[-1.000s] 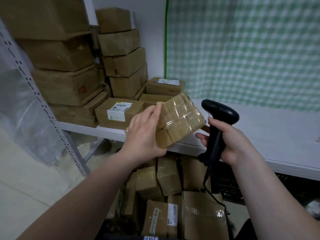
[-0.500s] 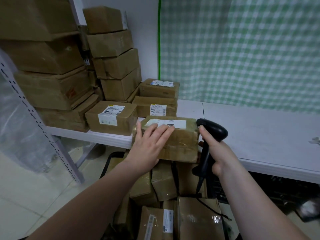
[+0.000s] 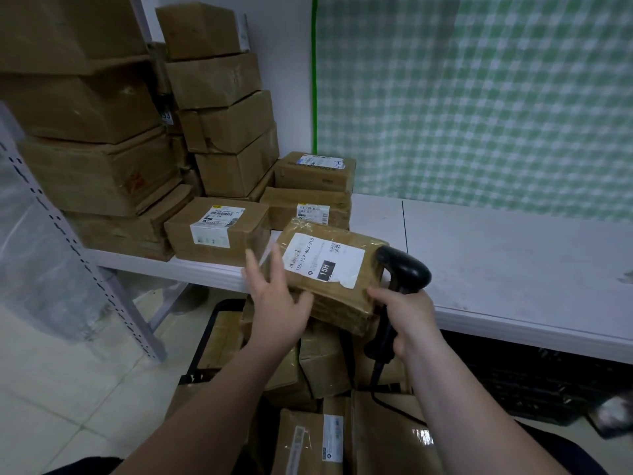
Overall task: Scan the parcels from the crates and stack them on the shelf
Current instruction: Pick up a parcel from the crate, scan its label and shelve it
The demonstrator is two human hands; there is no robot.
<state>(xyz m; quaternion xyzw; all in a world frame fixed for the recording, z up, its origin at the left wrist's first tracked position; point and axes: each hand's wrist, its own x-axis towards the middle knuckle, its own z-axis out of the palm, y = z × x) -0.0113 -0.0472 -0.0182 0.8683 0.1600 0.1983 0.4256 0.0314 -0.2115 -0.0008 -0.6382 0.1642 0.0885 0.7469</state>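
Observation:
A tape-wrapped brown parcel (image 3: 346, 296) with a white label facing up lies tilted on the front edge of the white shelf (image 3: 513, 262), overhanging it. My left hand (image 3: 277, 303) touches the parcel's left side with straight fingers, thumb against its front face. My right hand (image 3: 404, 313) grips the handle of a black barcode scanner (image 3: 404, 269), whose head sits at the parcel's right end. Below my arms, a black crate (image 3: 205, 337) holds several more brown parcels (image 3: 318, 371).
Stacks of cardboard boxes (image 3: 222, 132) fill the shelf's left end, with three labelled parcels (image 3: 219, 228) in front of them. A green checked cloth (image 3: 479, 97) hangs behind. A perforated grey upright (image 3: 85, 265) stands at left. Another black crate (image 3: 520, 385) sits under the shelf.
The parcel went from held up in the air to lying label-up on the shelf edge. My left hand slid from its top to its left side. The scanner came close to its right end.

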